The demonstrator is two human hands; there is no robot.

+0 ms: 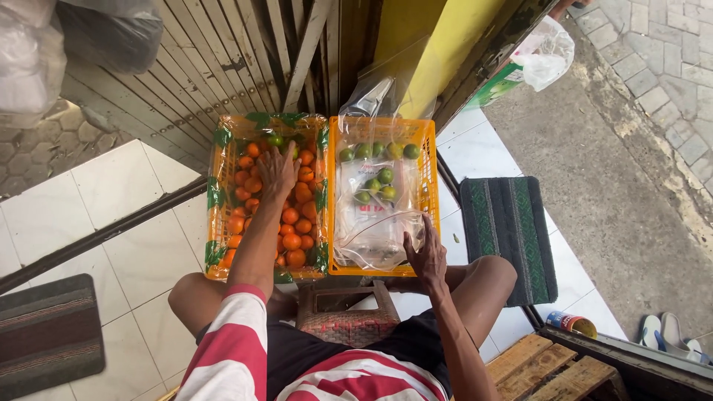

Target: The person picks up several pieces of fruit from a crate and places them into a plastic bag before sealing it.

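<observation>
Left hand [278, 171] spread on oranges [291, 239]; right hand [427, 255] touches plastic bag [375, 223].

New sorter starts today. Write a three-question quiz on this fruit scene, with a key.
1. True or false: the left hand rests on the orange fruits.
2. What does the right hand touch? A) the green mat B) the clear plastic liner C) the tin can
3. Fill in: the green fruits lie at the ___ end of the right crate.

Key: 1 true; 2 B; 3 far
</observation>
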